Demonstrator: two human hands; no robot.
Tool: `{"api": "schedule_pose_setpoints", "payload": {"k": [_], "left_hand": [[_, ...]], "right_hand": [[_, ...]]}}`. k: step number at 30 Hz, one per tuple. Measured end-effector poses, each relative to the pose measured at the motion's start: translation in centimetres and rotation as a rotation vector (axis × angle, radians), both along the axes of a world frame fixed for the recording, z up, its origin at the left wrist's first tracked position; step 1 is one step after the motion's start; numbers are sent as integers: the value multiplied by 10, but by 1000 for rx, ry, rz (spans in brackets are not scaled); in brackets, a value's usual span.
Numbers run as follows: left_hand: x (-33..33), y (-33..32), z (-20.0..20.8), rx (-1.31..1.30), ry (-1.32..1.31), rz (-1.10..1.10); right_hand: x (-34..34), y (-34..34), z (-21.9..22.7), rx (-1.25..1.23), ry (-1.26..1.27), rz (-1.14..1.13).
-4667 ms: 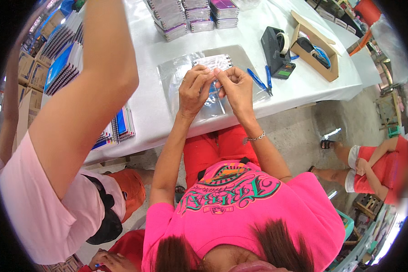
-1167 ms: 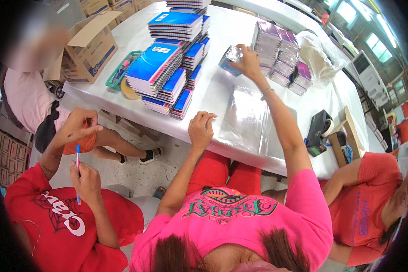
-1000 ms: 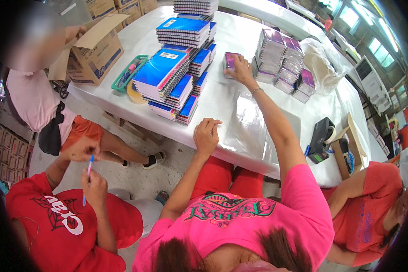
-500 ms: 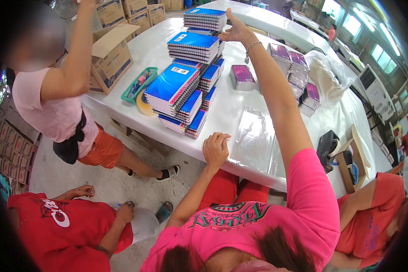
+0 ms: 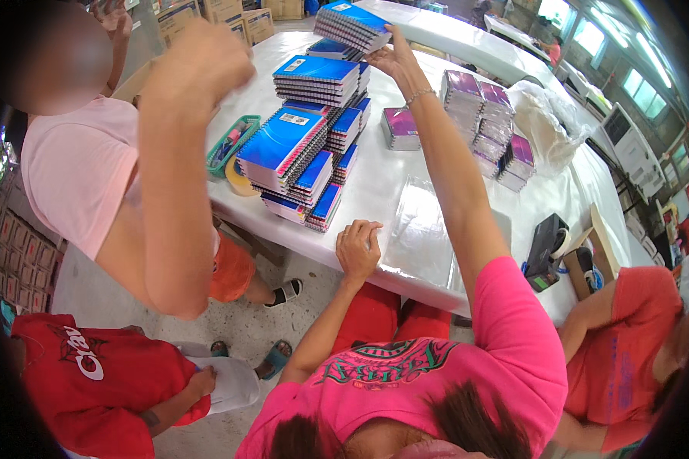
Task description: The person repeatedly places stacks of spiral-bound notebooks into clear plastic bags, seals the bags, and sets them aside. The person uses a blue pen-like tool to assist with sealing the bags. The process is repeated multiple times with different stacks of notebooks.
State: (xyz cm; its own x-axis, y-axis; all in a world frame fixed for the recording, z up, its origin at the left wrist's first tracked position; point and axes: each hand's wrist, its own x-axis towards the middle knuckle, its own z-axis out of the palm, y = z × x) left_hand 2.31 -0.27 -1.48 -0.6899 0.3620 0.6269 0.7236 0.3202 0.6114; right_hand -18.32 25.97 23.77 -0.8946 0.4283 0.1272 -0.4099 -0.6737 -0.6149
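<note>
My right hand [image 5: 394, 60] reaches to the far side of the table, fingers and thumb closed on the near right end of a stack of blue spiral notebooks [image 5: 351, 27]. That stack tilts above the blue notebooks below it. Nearer stand more blue spiral notebooks [image 5: 283, 141] in tall, staggered piles. My left hand [image 5: 357, 249] rests at the table's near edge, fingers loosely bent and apart, holding nothing. Beside it lie clear plastic sleeves [image 5: 419, 229]. A short stack of purple-covered notebooks [image 5: 400, 128] sits left of my right forearm.
Taller purple stacks [image 5: 482, 115] and a clear plastic bag [image 5: 547, 122] stand at right. Nearer are a black tape dispenser [image 5: 545, 252] and an open carton [image 5: 595, 252]. A green basket [image 5: 232, 145] and tape roll [image 5: 240, 177] lie left. A pink-shirted person's raised arm [image 5: 180, 176] crosses the left side.
My right hand has gone from open beside the far notebooks to gripping their top stack, which is now lifted and tilted. The co-worker at left has leaned in, arm swinging toward the table.
</note>
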Motion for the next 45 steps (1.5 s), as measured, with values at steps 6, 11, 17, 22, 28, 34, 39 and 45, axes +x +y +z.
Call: {"api": "schedule_pose_setpoints", "payload": {"k": [6,11,17,22,28,34,39,45], "left_hand": [[0,15,40,339,-264,-170],[29,73,104,603,-712,-777],[96,99,104,680,-1358,-949],[109,96,64,475,-1314,-1009],[81,93,71,234,-945,-1163],[68,112,35,220,-740,-1147],[78,113,53,190,-926,-1082],[77,104,50,217,-939,-1071]], "right_hand": [[137,-11,-37,-66,100,-161],[298,-65,-94,130,-12,-482],[411,-128,-178,267,-239,-822],[466,-121,-206,472,-445,-782],[458,-86,-184,863,-429,-585],[426,-65,-235,827,-447,-595],[419,-67,-215,478,-426,-494],[416,-69,-220,498,-405,-436]]}}
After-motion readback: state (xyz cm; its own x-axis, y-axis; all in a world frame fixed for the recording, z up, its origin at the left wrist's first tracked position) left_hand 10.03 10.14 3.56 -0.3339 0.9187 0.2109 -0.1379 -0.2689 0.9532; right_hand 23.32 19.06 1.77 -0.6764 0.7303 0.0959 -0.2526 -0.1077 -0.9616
